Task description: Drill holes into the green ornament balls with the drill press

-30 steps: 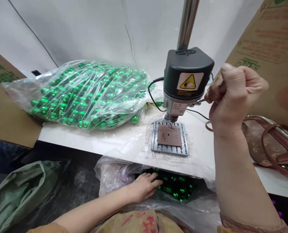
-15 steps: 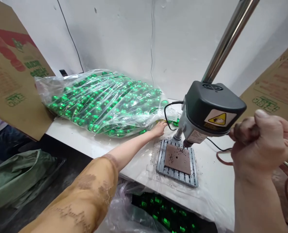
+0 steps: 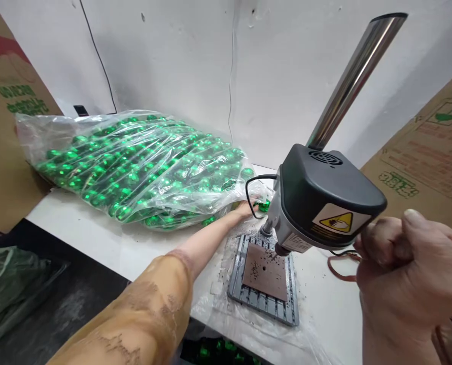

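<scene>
- I see the right hand (image 3: pixel 412 268) just right of the drill press (image 3: pixel 328 197), fingers curled into a fist; I can't tell what is inside it, since the knuckles hide it.
- I have the left hand (image 3: pixel 243 209) stretched out to the left of the drill press, toward its far side, near a green ball (image 3: pixel 264 206) (the looped black cord (image 3: pixel 247 190) crosses in front of the fingertips). Whether those fingers pinch anything, I can't tell.
- To the left of the drill press I find a big clear plastic bag (image 3: pixel 145 177) full of shiny green balls, lying on the white table (image 3: pixel 92 243).
- Under the drill press's chuck sits a slotted metal base (image 3: pixel 271 306), and on it a brown board (image 3: pixel 262 286) with a small dark hole and scattered dark bits.
- Below the drill press, past the near table edge, I make out more green pieces (image 3: pixel 226 350), partly cut off by my view.
- Cardboard boxes stand on either side of the drill press, one far left (image 3: pixel 8 152), one right (image 3: pixel 431 147).
</scene>
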Tool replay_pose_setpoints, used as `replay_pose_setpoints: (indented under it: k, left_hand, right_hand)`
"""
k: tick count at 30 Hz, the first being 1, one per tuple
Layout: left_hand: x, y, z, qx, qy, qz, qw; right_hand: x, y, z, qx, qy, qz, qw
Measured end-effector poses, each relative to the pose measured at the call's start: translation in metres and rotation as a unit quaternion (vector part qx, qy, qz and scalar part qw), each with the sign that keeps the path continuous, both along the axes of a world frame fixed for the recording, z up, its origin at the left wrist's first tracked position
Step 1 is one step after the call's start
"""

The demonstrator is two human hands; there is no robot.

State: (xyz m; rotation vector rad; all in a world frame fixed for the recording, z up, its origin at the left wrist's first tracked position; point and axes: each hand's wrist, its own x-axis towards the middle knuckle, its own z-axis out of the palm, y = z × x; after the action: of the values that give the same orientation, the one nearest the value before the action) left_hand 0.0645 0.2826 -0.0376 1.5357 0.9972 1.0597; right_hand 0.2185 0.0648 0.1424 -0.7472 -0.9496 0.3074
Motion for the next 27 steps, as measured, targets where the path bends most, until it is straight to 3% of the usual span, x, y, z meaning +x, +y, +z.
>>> replay_pose_setpoints:
  k: [4, 8, 13, 17, 22, 27]
  left_hand:
    - [-0.028, -0.041, -0.002, -0.039, -0.022, 0.056, 0.997]
    - [-0.06, -0.107, 0.0, -0.172, -0.159, 0.108, 0.966]
    - [-0.064, -0.174, 0.007, -0.252, -0.3, 0.022, 0.92]
    - [-0.044, -0.188, 0.002, -0.224, -0.334, 0.031, 0.915]
    - [-0.023, -0.184, -0.012, -0.125, -0.243, 0.036, 0.961]
    - [-0.016, -0.177, -0.025, -0.057, -0.166, 0.02, 0.984]
  right_hand:
    - [0.001, 0.0, 0.0, 0.008, 0.004, 0.007, 1.0]
    - [0.001, 0.001, 0.0, 0.027, 0.002, 0.018, 0.999]
    - [0.003, 0.004, -0.003, 0.037, 0.009, 0.028, 0.999]
    - [0.006, 0.006, -0.004, 0.037, 0.01, 0.045, 0.998]
    - [0.009, 0.006, -0.006, 0.041, -0.001, 0.05, 0.998]
    - [0.009, 0.007, -0.007, 0.055, 0.0, 0.05, 0.997]
